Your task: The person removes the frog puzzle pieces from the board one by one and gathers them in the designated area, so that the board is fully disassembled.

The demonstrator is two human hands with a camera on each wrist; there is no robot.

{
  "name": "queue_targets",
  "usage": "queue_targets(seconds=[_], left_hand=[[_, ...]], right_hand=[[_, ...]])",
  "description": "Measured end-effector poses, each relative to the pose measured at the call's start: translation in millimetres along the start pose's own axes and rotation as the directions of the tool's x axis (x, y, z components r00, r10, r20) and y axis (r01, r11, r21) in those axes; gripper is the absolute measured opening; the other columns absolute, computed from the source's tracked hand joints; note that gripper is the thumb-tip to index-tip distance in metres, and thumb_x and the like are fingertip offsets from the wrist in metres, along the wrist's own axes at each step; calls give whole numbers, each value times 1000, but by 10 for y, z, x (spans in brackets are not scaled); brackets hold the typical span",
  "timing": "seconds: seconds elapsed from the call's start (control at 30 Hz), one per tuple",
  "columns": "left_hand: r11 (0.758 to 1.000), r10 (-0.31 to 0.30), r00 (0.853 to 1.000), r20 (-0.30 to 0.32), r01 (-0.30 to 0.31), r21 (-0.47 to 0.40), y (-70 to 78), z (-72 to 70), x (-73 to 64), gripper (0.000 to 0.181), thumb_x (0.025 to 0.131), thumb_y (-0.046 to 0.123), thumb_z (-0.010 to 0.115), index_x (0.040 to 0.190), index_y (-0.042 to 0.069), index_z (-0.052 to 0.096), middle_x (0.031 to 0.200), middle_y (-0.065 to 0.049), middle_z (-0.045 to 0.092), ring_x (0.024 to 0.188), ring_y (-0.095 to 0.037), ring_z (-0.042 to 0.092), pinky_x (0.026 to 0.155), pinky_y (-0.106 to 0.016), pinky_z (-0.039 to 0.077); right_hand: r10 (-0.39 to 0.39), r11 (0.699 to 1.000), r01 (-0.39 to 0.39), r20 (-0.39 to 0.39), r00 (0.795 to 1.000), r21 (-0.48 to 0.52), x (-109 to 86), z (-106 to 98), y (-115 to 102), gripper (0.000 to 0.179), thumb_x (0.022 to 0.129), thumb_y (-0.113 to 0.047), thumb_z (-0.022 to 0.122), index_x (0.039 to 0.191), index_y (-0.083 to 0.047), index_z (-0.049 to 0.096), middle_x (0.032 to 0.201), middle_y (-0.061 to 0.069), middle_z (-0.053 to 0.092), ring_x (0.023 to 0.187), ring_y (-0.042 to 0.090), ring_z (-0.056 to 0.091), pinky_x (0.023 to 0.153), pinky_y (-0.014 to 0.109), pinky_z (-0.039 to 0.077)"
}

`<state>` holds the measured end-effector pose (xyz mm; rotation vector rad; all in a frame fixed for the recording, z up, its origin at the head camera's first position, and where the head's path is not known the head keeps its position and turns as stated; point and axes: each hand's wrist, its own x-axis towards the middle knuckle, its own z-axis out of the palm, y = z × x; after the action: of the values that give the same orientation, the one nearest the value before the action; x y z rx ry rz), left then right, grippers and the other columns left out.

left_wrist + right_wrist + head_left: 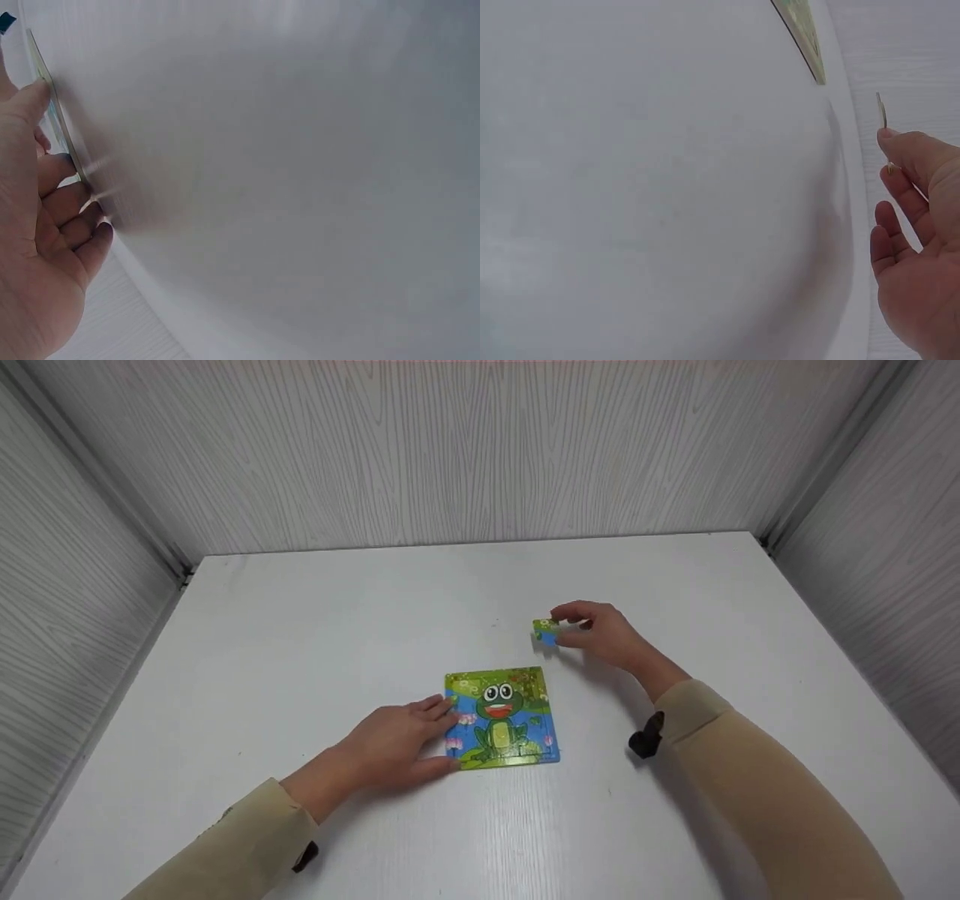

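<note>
A square frog jigsaw puzzle (501, 733) lies flat on the white table, its picture in green and blue. My left hand (394, 742) rests at its left side, fingers stretched over that edge and thumb by the near left corner. In the left wrist view, the puzzle's thin edge (64, 127) runs along the fingertips. Beyond the puzzle's far right corner, my right hand (600, 636) pinches a small green and blue puzzle piece (545, 633) between thumb and fingers, above the table. The right wrist view shows this piece (882, 112) edge-on at the fingertips.
The white tabletop (322, 622) spreads around the puzzle. Pale wood-grain panels stand behind it (465, 457) and at the left (67, 525) and right (885, 525). A dark strap end (646, 737) hangs from the right sleeve.
</note>
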<state>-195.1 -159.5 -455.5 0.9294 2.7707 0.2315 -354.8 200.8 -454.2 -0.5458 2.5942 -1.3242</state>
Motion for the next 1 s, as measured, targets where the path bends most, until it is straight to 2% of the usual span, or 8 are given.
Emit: queue_targets(seconds=[0.17,0.47,0.7,1.0], left_hand=[[1000,-11,1000,0,11,8,-6,3,9,79,102,67,54,163,17,45,168,-4,39,157,-23,34,117,-49,43],[1000,-1,1000,8,1,6,-4,-10,10,77,102,64,56,163,18,45,168,-4,40,156,-24,35,116,-50,44],[1000,-7,1000,13,7,10,-2,-15,-1,76,102,63,56,162,18,46,167,-4,41,156,-24,36,115,-50,45],[1000,-7,1000,15,7,6,-7,-13,-8,78,102,65,55,163,19,45,168,-5,40,156,-24,35,115,-51,45]], right_hand=[[20,1000,-20,-6,1000,-6,16,-84,75,47,100,-19,76,144,-7,65,141,8,66,134,28,53,113,47,44],[120,993,-120,-34,992,-18,20,-109,145,45,97,-22,80,140,-14,68,140,6,65,132,28,56,113,48,45],[117,992,-118,-37,992,-32,29,-71,174,45,97,-23,80,139,-14,69,138,5,66,126,27,58,111,47,45],[160,987,-160,-31,987,12,44,-6,188,48,95,-21,82,141,-15,67,138,3,66,127,25,57,111,45,45]])
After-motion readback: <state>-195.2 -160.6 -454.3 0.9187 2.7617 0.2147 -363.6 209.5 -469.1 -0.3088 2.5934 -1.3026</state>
